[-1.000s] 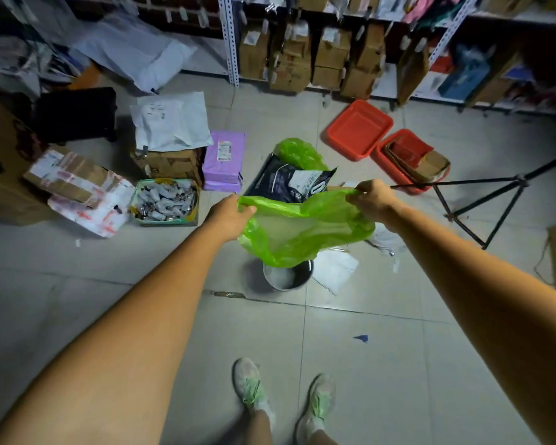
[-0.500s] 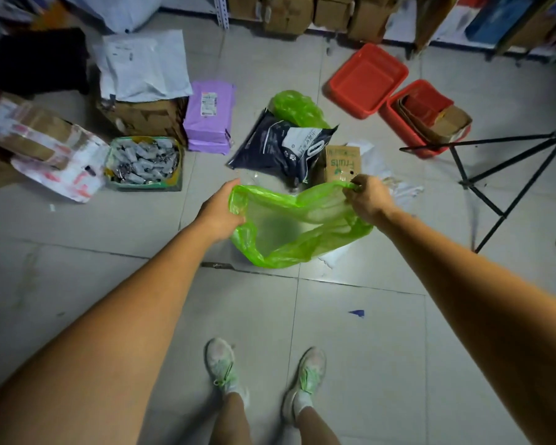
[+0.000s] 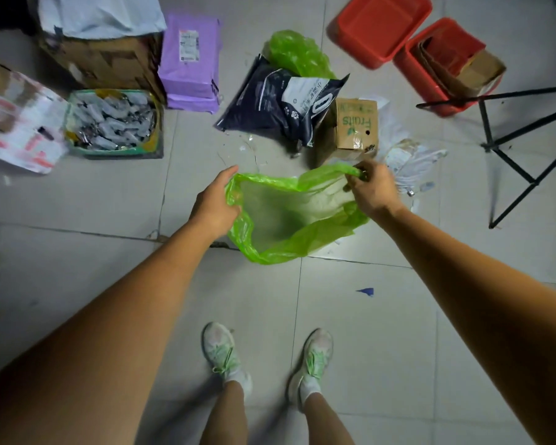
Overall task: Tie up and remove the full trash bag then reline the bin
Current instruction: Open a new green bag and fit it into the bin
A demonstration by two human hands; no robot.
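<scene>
An empty, translucent green bag [image 3: 289,220] hangs spread open between my hands above the tiled floor. My left hand [image 3: 215,203] grips its left rim. My right hand [image 3: 371,187] pinches the bunched right rim. The bag covers the spot below it, and the bin does not show in this view. Farther back on the floor lies a filled green bag [image 3: 297,54], partly behind a dark printed pouch [image 3: 283,101].
A small cardboard fruit box [image 3: 357,126] stands just beyond my right hand, with crumpled paper [image 3: 411,162] beside it. Two red tubs [image 3: 382,24] sit back right, black tripod legs [image 3: 511,146] at right. Purple parcels [image 3: 190,62], cartons and a tray of packets [image 3: 113,123] fill the left. My feet [image 3: 267,354] are below.
The view has tilted down and closer to the floor. The grey bin seen under the bag a second ago is now hidden. The bag's mouth has been pulled wider between my hands.
</scene>
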